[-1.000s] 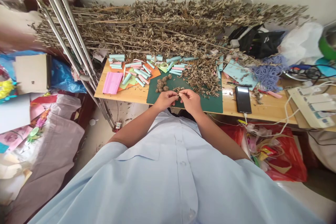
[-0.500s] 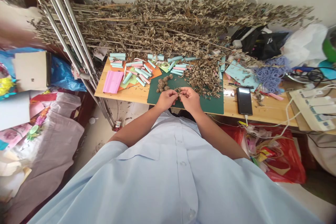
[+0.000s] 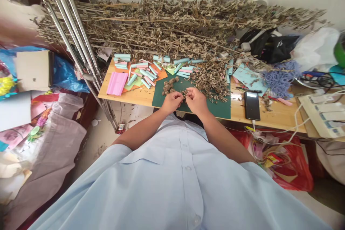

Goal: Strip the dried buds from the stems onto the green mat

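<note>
My left hand (image 3: 173, 102) and my right hand (image 3: 196, 100) meet over the front of a green cutting mat (image 3: 221, 109). Both are closed in a pinch on a small bit of dried leaf (image 3: 184, 92) between their fingertips; its full shape is partly hidden by the fingers. Just beyond my left hand sit several brown balls of rolled dried leaf (image 3: 169, 85). A loose heap of crumpled dried leaves (image 3: 211, 81) covers the mat's right part, past my right hand.
Long dried leafy stalks (image 3: 161, 25) lie across the back. Rolled paper tubes (image 3: 147, 75) and a pink paper stack (image 3: 117, 83) are at the left. A phone (image 3: 252, 105), purple cord (image 3: 283, 77) and power strip (image 3: 323, 115) are at the right. Metal crutches (image 3: 72, 32) lean by the table's left end.
The right hand's fingers have shifted slightly at the pinched leaf bit. The whole view has moved a little; the heap and the balls look the same.
</note>
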Motion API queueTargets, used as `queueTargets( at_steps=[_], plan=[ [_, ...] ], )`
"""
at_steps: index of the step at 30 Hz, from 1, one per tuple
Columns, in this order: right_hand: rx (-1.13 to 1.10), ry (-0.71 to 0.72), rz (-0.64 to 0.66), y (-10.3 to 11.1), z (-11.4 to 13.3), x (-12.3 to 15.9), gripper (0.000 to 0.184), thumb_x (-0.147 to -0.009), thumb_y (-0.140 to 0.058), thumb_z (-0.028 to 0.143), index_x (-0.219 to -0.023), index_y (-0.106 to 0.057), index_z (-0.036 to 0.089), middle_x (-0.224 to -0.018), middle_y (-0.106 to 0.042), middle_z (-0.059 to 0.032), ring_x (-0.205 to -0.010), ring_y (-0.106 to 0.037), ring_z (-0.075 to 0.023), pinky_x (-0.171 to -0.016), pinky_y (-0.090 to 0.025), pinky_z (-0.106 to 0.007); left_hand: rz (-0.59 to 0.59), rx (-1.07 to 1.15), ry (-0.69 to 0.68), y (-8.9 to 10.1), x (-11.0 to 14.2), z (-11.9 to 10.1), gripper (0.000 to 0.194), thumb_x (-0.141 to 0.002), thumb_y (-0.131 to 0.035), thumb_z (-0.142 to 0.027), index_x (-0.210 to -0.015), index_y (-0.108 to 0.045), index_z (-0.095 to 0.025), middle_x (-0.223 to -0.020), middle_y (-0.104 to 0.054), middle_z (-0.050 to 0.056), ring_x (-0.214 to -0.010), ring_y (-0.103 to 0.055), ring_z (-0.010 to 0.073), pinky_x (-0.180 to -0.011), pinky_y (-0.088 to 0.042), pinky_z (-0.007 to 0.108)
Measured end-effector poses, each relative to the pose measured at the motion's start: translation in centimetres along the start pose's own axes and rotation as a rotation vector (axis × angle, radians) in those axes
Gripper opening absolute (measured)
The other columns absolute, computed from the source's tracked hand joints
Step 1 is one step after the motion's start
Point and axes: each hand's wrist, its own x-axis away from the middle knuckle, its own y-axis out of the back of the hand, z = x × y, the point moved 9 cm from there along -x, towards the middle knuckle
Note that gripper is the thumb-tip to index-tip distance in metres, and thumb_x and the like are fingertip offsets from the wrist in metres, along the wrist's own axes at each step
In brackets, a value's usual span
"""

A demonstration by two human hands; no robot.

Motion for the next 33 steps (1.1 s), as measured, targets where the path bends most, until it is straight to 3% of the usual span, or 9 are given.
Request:
queueTargets(
  at_steps=[4,11,20,25,30,33],
  plan=[
    [0.035,0.003,-0.003,0.8,0.0,-0.5,0.041,-0.080,-0.057,0.023,-0.120,-0.061,0.021,-0.088,-0.071,-0.0032,-0.073,-0.065,-0.0182,-0.077,-0.055,-0.036,-0.008,0.041,0.040,0.1,0.0,0.3,0.018,-0.080,-0.064,-0.033,-0.079,-0.059,-0.016,-0.062,-0.059,-0.003,-0.043,-0.047,0.0050,-0.042,-0.030,0.019],
    [0.032,0.005,-0.119,2.7,0.1,-1.0,0.031,-0.083,-0.061,0.032,-0.111,-0.067,0.020,-0.093,-0.072,-0.0062,-0.067,-0.063,-0.0172,-0.069,-0.054,-0.034,0.007,0.143,0.111,-0.1,-0.1,0.8,0.019,-0.079,-0.067,-0.033,-0.080,-0.058,-0.016,-0.064,-0.060,-0.003,-0.041,-0.046,0.0046,-0.040,-0.028,0.019],
    [0.051,0.041,-0.140,2.6,0.6,-0.6,0.027,-0.088,-0.059,0.034,-0.109,-0.069,0.021,-0.100,-0.075,-0.0074,-0.073,-0.066,-0.0187,-0.076,-0.055,-0.036,0.008,0.169,0.122,-0.1,-0.1,0.9,0.022,-0.080,-0.068,-0.035,-0.080,-0.058,-0.016,-0.064,-0.060,-0.002,-0.041,-0.045,0.0045,-0.040,-0.027,0.020],
    [-0.004,0.134,0.004,1.2,1.8,-0.2,0.039,-0.088,-0.062,0.031,-0.126,-0.062,0.024,-0.112,-0.072,-0.0063,-0.077,-0.067,-0.0179,-0.077,-0.057,-0.036,0.045,0.116,0.081,-0.1,0.0,0.5,0.020,-0.081,-0.066,-0.033,-0.079,-0.058,-0.016,-0.062,-0.059,-0.002,-0.041,-0.045,0.0050,-0.040,-0.028,0.020],
    [0.206,0.361,0.161,0.3,4.2,0.5,0.041,-0.090,-0.056,0.020,-0.131,-0.062,0.025,-0.111,-0.072,-0.0062,-0.105,-0.066,-0.0242,-0.098,-0.052,-0.043,0.113,0.069,0.042,-0.6,0.1,0.0,0.018,-0.079,-0.066,-0.031,-0.076,-0.058,-0.015,-0.057,-0.055,-0.002,-0.042,-0.043,0.0059,-0.041,-0.026,0.021],
    [0.321,0.421,0.194,0.1,4.7,0.8,0.040,-0.094,-0.051,0.021,-0.132,-0.061,0.024,-0.109,-0.072,-0.0074,-0.107,-0.064,-0.0261,-0.100,-0.050,-0.044,0.117,0.065,0.040,-0.6,0.2,0.0,0.015,-0.077,-0.065,-0.029,-0.076,-0.058,-0.016,-0.056,-0.054,-0.003,-0.043,-0.042,0.0060,-0.043,-0.026,0.021]
  ],
)
